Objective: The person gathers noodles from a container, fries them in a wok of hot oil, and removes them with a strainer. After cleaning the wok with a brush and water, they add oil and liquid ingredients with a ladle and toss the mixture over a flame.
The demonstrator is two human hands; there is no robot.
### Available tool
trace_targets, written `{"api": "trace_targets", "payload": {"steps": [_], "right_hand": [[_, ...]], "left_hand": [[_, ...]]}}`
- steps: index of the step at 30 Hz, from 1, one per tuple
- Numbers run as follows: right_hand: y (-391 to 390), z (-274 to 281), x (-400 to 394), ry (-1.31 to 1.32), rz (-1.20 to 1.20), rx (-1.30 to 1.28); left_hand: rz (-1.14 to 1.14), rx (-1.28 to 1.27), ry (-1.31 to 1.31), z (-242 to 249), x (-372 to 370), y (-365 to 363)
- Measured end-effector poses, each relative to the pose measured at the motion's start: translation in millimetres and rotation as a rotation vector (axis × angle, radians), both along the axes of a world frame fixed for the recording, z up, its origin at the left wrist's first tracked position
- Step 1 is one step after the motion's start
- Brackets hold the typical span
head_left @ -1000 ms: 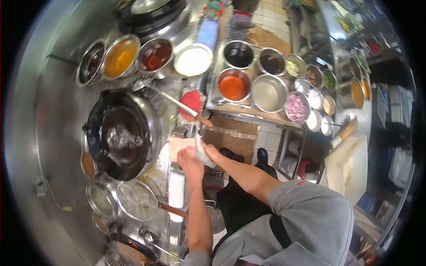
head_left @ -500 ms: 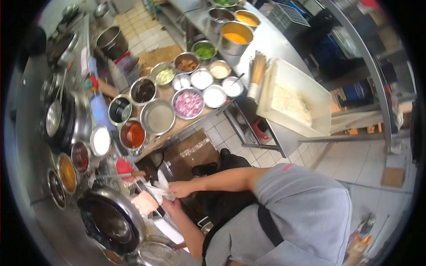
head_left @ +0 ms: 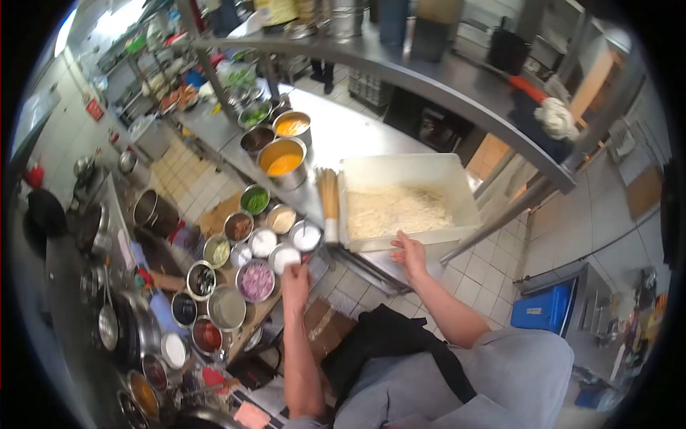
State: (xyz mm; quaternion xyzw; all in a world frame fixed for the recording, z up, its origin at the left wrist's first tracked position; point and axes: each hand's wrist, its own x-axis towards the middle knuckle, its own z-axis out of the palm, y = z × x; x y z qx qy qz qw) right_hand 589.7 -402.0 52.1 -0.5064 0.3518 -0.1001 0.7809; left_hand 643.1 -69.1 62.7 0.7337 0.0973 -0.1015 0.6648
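My left hand (head_left: 295, 284) is over the front of the bowl group, back of the hand up, its fingers foreshortened and blurred. Its fingertips overlap the near rim of a bowl of white powder (head_left: 286, 257). Just left of it is a metal bowl of chopped red onion (head_left: 256, 280). My right hand (head_left: 409, 256) is open, fingers apart and nothing in them, at the near rim of a large white plastic tub (head_left: 457, 234). Pale, floury or shredded material (head_left: 400, 209) covers the tub's bottom. A bamboo whisk (head_left: 327, 196) lies along the tub's left side.
Pots of orange liquid (head_left: 283, 163) stand on the steel table (head_left: 334, 129) behind the bowls. A steel shelf (head_left: 400, 79) runs above the tub. To the left are a wok station with a ladle (head_left: 108, 325) and several sauce containers. A blue bin (head_left: 541, 309) sits at right.
My view has swung up and right. My hands have parted and left the white cloth at the counter; the left has come to the bowls, the right to the tub.
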Motion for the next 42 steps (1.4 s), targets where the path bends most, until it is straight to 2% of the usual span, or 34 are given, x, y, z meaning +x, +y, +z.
{"api": "trace_targets", "payload": {"steps": [2, 3, 5, 7, 10, 12, 14, 15, 16, 19, 22, 25, 26, 29, 30, 31, 32, 34, 36, 37, 39, 41, 42], "right_hand": [[-14, -7, 14, -0.032, -0.059, 0.063], [-18, -7, 18, -0.034, -0.073, 0.058], [-31, -1, 22, -0.038, -0.087, 0.041], [-41, 11, 10, -0.014, -0.012, 0.027], [-55, 3, -20, 0.064, 0.261, -0.04], [-51, -11, -38, 0.11, 0.449, -0.078], [-45, -29, -53, 0.147, 0.584, -0.081], [-42, -34, -59, 0.161, 0.637, -0.075], [-37, -37, -64, 0.186, 0.675, -0.063], [-16, -37, -69, 0.253, 0.783, -0.039], [6, -30, -66, 0.299, 0.932, -0.086], [31, -26, -55, 0.304, 1.079, -0.133], [34, -25, -50, 0.298, 1.122, -0.144], [47, -39, -31, 0.267, 1.274, -0.082], [57, -47, -23, 0.258, 1.34, -0.037], [65, -54, -18, 0.255, 1.402, 0.009], [79, -63, -12, 0.265, 1.476, 0.053], [107, -79, -5, 0.325, 1.648, 0.051], [136, -89, -5, 0.402, 1.81, -0.084], [152, -93, -5, 0.44, 1.889, -0.171], [186, -87, -3, 0.464, 2.011, -0.298], [233, -67, -5, 0.455, 2.149, -0.376], [249, -82, 3, 0.402, 2.226, -0.314]], "left_hand": [[-0.072, 0.058, -0.274, 94, 38, -62], [-0.089, 0.061, -0.431, 151, 38, -100], [-0.281, -0.063, -0.713, 238, 31, -164], [-0.418, 0.011, -0.985, 326, 3, -215], [-0.467, 0.088, -1.549, 399, -8, -290], [-0.605, 0.162, -1.532, 423, -16, -329], [-0.817, 0.49, -1.438, 441, -16, -352], [-0.825, 0.395, -1.373, 442, -17, -362], [-0.812, 0.452, -1.404, 444, -15, -370], [-0.788, 0.314, -1.373, 440, -8, -370], [-0.528, 0.0, -1.35, 427, -1, -363], [-0.415, -0.676, -1.01, 429, -6, -330], [-0.464, -0.807, -0.82, 431, -10, -307], [-0.414, -1.22, -0.646, 386, -9, -251], [-0.489, -1.193, -0.591, 373, -16, -209], [-0.412, -1.183, -0.688, 357, -26, -180], [-0.326, -0.975, -0.764, 331, -29, -153], [-0.194, -0.699, -0.679, 279, -45, -79], [0.026, -0.667, -0.576, 236, -81, -15], [0.206, -0.694, -0.598, 209, -100, 5], [0.531, -0.927, -0.342, 155, -142, 53], [0.842, -1.013, -0.327, 104, -199, 96], [1.008, -0.956, -0.35, 69, -229, 120]]}}
